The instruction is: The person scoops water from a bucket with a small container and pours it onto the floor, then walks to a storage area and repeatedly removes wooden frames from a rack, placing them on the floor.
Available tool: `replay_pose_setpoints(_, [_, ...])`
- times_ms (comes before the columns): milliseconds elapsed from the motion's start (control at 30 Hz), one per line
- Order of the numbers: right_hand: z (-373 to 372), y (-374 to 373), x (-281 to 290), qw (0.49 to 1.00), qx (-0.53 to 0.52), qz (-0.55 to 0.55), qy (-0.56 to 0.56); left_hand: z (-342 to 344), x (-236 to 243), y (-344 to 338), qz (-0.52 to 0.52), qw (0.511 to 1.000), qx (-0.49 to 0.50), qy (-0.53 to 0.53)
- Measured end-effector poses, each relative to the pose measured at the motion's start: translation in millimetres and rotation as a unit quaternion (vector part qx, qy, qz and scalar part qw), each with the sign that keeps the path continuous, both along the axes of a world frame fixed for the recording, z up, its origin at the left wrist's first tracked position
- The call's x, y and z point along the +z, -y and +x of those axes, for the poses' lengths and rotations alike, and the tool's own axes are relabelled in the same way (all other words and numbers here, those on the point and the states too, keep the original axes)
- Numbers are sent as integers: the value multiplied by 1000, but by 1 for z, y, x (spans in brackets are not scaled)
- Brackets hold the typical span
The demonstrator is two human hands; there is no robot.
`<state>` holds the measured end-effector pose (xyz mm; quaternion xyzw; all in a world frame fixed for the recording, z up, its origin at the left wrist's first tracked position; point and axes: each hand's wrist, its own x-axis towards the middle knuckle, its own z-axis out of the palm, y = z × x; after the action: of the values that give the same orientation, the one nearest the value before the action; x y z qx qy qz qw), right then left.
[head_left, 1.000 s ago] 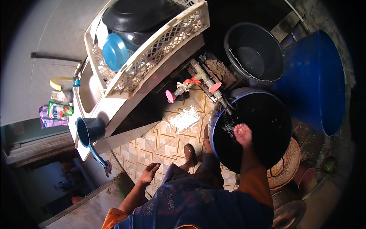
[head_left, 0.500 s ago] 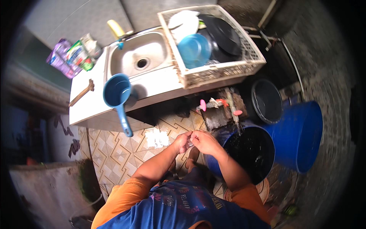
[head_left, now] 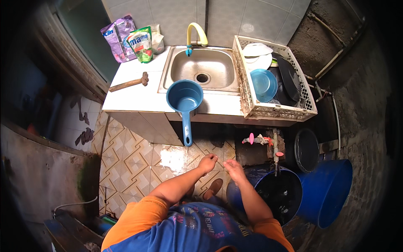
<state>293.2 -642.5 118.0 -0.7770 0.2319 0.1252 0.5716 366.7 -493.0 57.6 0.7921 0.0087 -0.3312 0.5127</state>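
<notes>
My left hand [head_left: 208,163] is held over the tiled floor, its thumb and fingers pressed together. A short gap away, my right hand [head_left: 234,169] has its fingers bent into a pinch, close to the blue water drum [head_left: 301,200]. Whatever either pinch holds is too small to make out. Beyond the hands, a blue water dipper [head_left: 184,95] rests on the front edge of the white counter [head_left: 214,108], its handle jutting toward me.
A steel sink [head_left: 178,69] with a yellow faucet [head_left: 196,31] is set in the counter. A hammer [head_left: 130,82] and detergent pouches [head_left: 140,44] lie left. A white crate [head_left: 281,112] of dishes stands right. Pink-handled taps [head_left: 275,145] run above the drum, near another blue barrel [head_left: 336,189].
My hands were together around something small and clear; now they are apart. The view has shifted, so the counter sits farther right and looks more level.
</notes>
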Motion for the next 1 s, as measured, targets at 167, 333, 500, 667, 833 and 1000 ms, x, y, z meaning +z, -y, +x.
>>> replay_pose_setpoints(167, [-1,-44,-26,900,-109,419,-58,-20,14,0,61,950,-168,257])
replay_pose_setpoints(333, [23,-43,-36,918,-181,353,-1,-17,53,-8,97,869,-400,274])
replay_pose_setpoints(500, [41,-12,26,950,-51,286,117,-10,111,-50,-73,802,-305,509])
replay_pose_setpoints(667, [41,3,43,883,-97,449,97,-7,109,-83,27,840,-306,447])
replay_pose_setpoints(833, [18,-25,13,826,231,-504,103,8,55,-104,230,784,-482,316])
replay_pose_setpoints(1000, [35,-114,32,929,305,-134,160,2,2,-85,79,869,-399,282])
